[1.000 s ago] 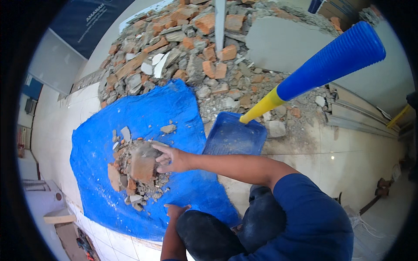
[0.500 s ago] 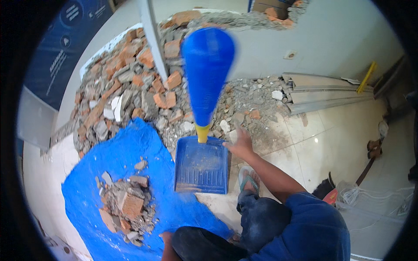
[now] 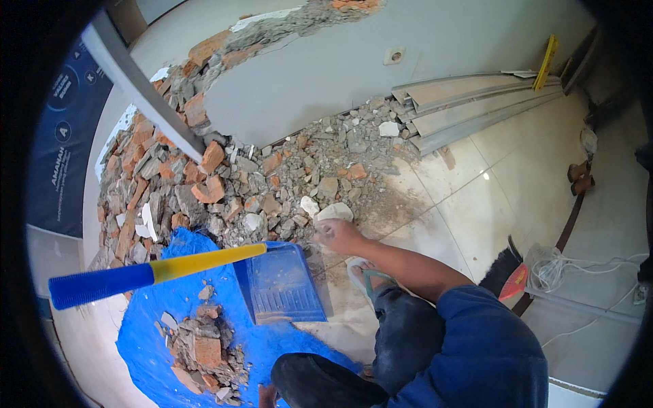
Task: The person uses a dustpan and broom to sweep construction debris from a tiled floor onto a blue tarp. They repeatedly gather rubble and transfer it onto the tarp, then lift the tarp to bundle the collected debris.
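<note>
Right hand, leaving the dustpan's side, is curling its fingers at a pale, rounded chunk, hold unclear. Left hand is mostly hiding, fingers indiscernible.

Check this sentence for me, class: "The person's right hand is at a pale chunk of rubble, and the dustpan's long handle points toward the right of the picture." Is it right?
Not quite: the head view shows the dustpan's long handle pointing toward the left. The right hand is indeed at a pale chunk of rubble.

Downward head-worn fisheye view
</note>
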`<state>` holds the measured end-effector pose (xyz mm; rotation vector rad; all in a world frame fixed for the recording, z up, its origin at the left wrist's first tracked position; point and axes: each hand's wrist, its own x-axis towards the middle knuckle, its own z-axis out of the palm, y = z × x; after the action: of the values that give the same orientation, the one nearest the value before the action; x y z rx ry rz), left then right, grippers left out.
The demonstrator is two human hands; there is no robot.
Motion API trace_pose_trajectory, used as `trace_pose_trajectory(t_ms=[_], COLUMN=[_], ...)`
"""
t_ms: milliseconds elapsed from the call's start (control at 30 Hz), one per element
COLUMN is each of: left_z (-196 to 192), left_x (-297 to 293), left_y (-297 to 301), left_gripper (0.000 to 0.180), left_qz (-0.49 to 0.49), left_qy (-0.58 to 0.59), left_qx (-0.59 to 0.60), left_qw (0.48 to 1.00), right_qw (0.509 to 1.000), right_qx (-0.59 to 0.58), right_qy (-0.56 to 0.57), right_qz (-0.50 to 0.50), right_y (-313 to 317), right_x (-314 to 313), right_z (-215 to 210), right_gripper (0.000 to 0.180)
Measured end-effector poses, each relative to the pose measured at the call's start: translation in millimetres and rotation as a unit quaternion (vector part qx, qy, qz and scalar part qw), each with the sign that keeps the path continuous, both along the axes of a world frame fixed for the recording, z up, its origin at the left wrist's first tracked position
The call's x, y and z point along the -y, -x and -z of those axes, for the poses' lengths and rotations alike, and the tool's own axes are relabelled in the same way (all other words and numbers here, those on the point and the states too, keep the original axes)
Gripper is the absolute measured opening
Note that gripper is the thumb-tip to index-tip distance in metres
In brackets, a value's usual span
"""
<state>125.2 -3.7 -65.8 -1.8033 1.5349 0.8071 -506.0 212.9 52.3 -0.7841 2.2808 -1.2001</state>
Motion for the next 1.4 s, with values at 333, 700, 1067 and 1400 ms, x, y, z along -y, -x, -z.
trace_pose_trajectory(t_ms=[333,700,1067,1400], left_z=[-145.7,-243.1,-229.8,-232.9], left_x=[12.5,-25.5,-24.8,-13.1], left_y=[194.5,413.0,487.6,497.6], left_gripper=[0.111,0.138,0.075,0.070], left_qz=[-0.144,0.061,0.038,0.018], left_qy=[0.066,0.138,0.199,0.164], left_qx=[-0.258,-0.506,-0.582,-0.577], left_qw=[0.953,0.849,0.788,0.800], right_qw=[0.947,0.909,0.921,0.898], right_qx=[-0.162,-0.245,-0.244,-0.370], right_qy=[-0.134,-0.197,-0.177,-0.144], right_qz=[0.243,0.273,0.247,0.190], right_y=[184.1,424.5,374.2,386.3], right_x=[-91.0,-32.9,-18.8,-54.1], right_z=[9.6,18.1,38.0,26.2], right_gripper=[0.064,0.092,0.088,0.060])
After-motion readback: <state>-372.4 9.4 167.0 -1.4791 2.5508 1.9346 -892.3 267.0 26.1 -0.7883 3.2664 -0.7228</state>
